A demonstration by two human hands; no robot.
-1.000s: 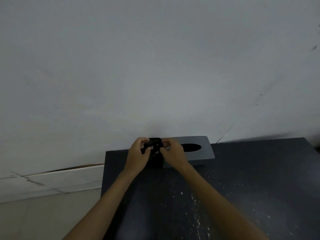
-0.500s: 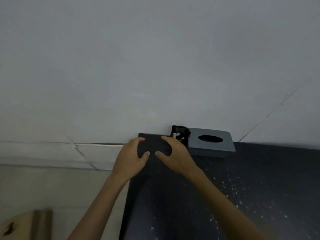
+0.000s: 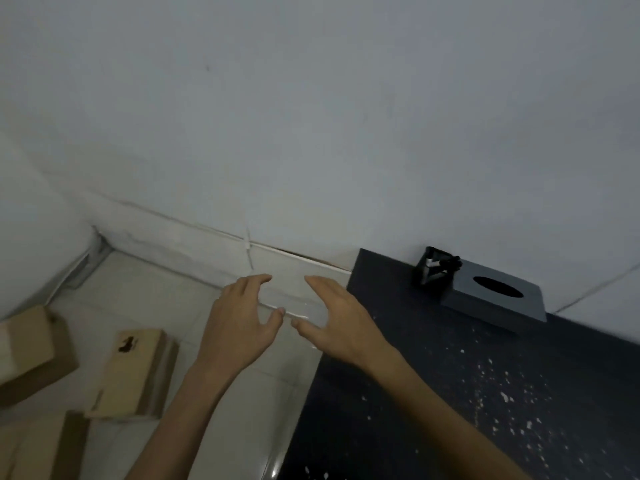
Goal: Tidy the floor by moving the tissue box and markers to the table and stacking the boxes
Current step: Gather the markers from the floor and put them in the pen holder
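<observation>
Both hands hover bare and hold nothing. The left hand [image 3: 242,320] is above the pale tiled floor [image 3: 166,306], its fingers [image 3: 256,279] apart and loosely arched. The right hand [image 3: 341,318], at its three o'clock, hangs over the left edge of the dark, white-speckled worktop [image 3: 450,393], its fingers likewise spread, and the two thumbs nearly meet. The grey tissue box [image 3: 495,301], with its oval slot facing up, sits on the worktop against the wall [image 3: 311,133], at the right hand's two o'clock. Touching the box at its ten o'clock stands a black holder [image 3: 433,277] with markers [image 3: 445,263] in it. Three brown cardboard boxes lie apart on the floor, unstacked: one [image 3: 135,372] at the left hand's eight o'clock, another [image 3: 31,351] at nine o'clock by the picture's edge, and a third [image 3: 45,448] at the bottom left corner.
</observation>
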